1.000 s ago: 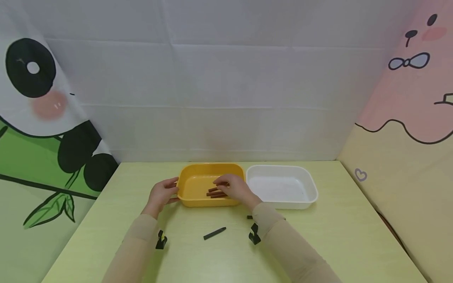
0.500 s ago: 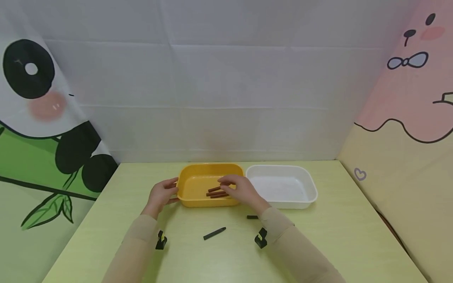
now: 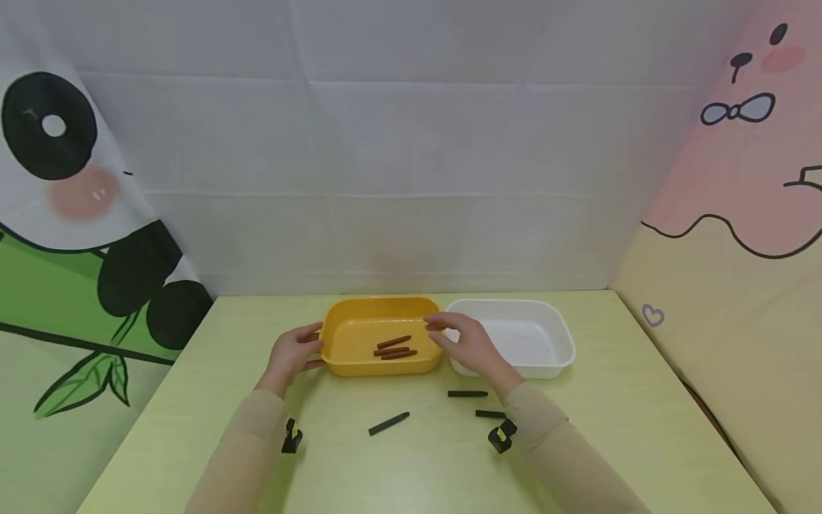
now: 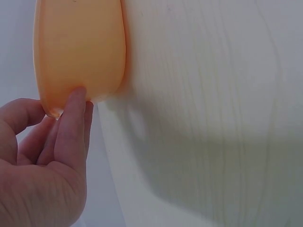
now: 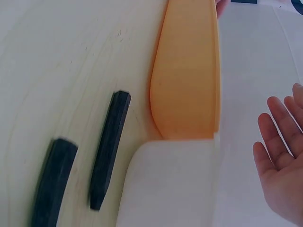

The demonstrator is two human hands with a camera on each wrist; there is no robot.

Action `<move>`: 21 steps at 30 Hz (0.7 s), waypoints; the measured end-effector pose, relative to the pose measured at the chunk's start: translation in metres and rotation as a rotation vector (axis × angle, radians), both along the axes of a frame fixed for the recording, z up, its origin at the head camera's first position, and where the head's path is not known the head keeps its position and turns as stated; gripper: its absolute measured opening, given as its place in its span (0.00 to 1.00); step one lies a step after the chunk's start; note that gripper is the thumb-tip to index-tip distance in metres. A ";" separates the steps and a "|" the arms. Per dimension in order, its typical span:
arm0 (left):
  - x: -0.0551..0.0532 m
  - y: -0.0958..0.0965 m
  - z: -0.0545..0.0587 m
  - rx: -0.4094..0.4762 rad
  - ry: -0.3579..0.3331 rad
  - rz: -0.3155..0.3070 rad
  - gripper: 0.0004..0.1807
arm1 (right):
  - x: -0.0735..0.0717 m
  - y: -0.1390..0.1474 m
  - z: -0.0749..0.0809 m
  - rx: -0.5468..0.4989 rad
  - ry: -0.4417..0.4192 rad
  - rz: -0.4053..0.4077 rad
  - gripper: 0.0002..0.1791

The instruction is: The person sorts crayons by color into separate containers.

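My left hand [image 3: 292, 355] holds the left end of a yellow tray [image 3: 340, 325], fingers at the rim and thumb against the outer wall in the left wrist view. Inside the tray lie three brown crayons [image 3: 394, 351]. Over the seam between the yellow tray and a white tray [image 3: 536, 335] hovers my right hand [image 3: 469, 344]. Its fingers are relaxed and bare of any object, as the right wrist view also shows. On the table below it are two black crayons [image 3: 467, 393], one partly hidden by the wrist. A third black crayon [image 3: 389, 423] lies between the arms.
The two trays stand side by side along the back of a pale yellow table [image 3: 359, 471]. A white cloth wall [image 3: 411, 178] rises behind, with cartoon-printed panels at the left and right. A black wrist device [image 3: 503, 435] hangs at the right forearm.
My right hand has drawn back to the right, away from the brown crayons, which now show fully. The black crayons near its wrist have come into sight. The left hand keeps its place.
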State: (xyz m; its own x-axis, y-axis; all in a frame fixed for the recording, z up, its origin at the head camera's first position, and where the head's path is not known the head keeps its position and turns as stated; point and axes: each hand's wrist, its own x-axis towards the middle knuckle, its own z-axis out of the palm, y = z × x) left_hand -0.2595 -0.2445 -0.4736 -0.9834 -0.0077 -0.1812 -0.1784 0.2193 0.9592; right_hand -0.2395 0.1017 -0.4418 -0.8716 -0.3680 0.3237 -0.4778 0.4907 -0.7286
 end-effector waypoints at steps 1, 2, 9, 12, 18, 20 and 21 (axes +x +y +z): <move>0.000 0.000 0.000 -0.001 0.000 0.001 0.29 | 0.000 0.004 0.000 0.000 0.009 -0.011 0.17; 0.000 0.000 0.000 0.001 0.004 0.009 0.29 | 0.000 0.007 -0.001 0.002 0.017 -0.026 0.17; 0.002 0.000 0.004 -0.006 -0.004 -0.001 0.29 | 0.003 0.027 -0.005 0.010 0.023 -0.084 0.18; 0.002 0.000 0.004 0.000 -0.009 -0.005 0.29 | 0.007 0.035 -0.006 -0.004 0.026 -0.097 0.19; 0.002 0.001 0.004 0.007 -0.016 -0.002 0.29 | 0.012 0.054 -0.009 -0.038 0.047 -0.120 0.20; 0.002 0.001 0.004 0.007 -0.016 -0.002 0.29 | 0.013 0.061 -0.009 -0.040 0.049 -0.132 0.20; 0.002 0.001 0.004 0.007 -0.015 -0.004 0.29 | 0.014 0.065 -0.010 -0.040 0.053 -0.138 0.20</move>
State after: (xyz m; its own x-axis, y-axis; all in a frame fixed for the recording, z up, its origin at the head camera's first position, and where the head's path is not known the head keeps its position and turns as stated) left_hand -0.2573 -0.2432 -0.4699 -0.9807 -0.0030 -0.1957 -0.1918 0.2134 0.9580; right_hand -0.2257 0.1671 -0.4518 -0.8944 -0.2321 0.3824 -0.4462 0.5253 -0.7246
